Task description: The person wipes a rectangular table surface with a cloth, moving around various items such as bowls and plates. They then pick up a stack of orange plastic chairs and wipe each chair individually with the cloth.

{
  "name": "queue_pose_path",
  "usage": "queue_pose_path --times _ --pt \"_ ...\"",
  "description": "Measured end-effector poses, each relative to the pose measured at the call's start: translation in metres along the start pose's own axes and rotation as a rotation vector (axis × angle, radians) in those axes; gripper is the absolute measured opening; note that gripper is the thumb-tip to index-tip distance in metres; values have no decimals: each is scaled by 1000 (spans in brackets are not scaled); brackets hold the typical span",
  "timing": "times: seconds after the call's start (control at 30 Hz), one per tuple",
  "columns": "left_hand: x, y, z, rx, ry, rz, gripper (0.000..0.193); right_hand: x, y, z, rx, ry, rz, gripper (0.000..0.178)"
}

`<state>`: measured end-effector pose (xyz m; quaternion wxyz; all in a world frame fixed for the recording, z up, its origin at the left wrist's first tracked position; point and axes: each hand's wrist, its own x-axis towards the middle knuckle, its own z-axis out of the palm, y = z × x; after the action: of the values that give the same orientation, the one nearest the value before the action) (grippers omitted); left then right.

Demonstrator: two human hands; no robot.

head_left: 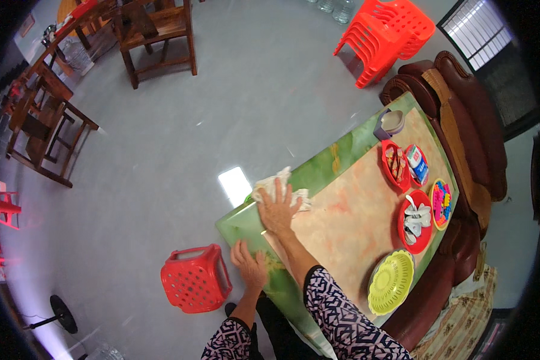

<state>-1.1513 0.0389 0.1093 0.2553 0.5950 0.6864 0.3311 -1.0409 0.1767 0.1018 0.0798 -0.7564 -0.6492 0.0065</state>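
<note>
A long table (342,222) with a green marbled border and a peach-toned middle runs up to the right. My right hand (278,210) lies flat with fingers spread on a crumpled white cloth (300,195), near the table's left corner. The cloth bunches out beyond the fingertips and partly hangs over the far edge. Closer to me, my left hand (250,264) rests on the green border at the table's near-left edge, fingers extended and nothing visible in them. Its palm side is hidden.
Along the table's right side stand a yellow-green basket (391,283), a red bowl of white spoons (400,225), a basket of colourful blocks (441,204), red dishes with packets (396,166) and a grey container (390,123). A red stool (197,278) is left; a brown sofa (471,132) borders the right.
</note>
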Motion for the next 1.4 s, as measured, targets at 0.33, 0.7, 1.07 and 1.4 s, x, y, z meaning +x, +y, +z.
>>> queue_pose_path --times 0.33,0.7,1.07,1.4 --pt "-20 -30 -42 -1141 -173 -930 75 -85 -84 -30 144 -222 -479 44" --pt "-83 -51 -59 -806 -553 -1010 63 -253 -15 -69 158 -113 -351 39" --pt "-98 -42 -70 -745 -499 -1049 43 -382 80 -94 50 -349 -243 47" --pt "-69 -44 -22 -663 -485 -965 70 -199 27 -69 18 -306 -362 57"
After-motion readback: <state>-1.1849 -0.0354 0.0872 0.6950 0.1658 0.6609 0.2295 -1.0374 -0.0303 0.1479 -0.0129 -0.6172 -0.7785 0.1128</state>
